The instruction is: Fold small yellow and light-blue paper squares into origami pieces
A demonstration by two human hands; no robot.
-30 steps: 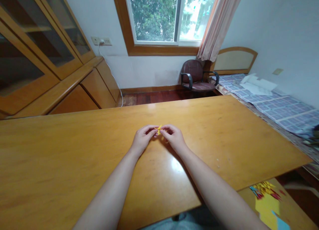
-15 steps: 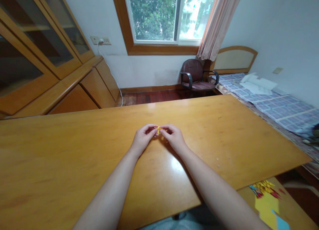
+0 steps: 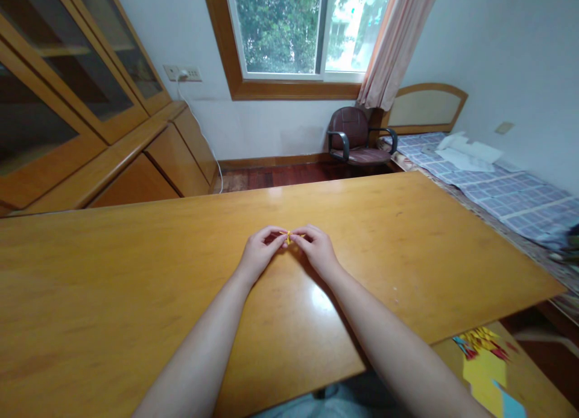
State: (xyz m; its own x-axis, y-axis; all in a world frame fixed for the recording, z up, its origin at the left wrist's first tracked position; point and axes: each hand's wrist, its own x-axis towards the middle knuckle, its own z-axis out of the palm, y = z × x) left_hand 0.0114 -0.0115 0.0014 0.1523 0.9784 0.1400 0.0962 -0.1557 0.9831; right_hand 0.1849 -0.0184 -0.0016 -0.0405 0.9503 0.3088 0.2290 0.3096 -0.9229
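Note:
My left hand (image 3: pixel 260 252) and my right hand (image 3: pixel 317 248) meet fingertip to fingertip above the middle of the wooden table (image 3: pixel 113 273). Between them they pinch a tiny piece of yellow folded paper (image 3: pixel 288 236), most of it hidden by the fingers. Both forearms reach in from the near edge of the table.
A low board (image 3: pixel 520 388) at the lower right carries yellow and blue sheets (image 3: pixel 486 370) and several small coloured paper pieces (image 3: pixel 479 339). A dark office chair (image 3: pixel 357 140) and a bed (image 3: pixel 497 189) stand beyond the table. Wooden glass-door cabinets (image 3: pixel 90 104) line the left wall.
The yellow paper has turned a little between my fingertips and lies flatter now. Both hands stay in the same place.

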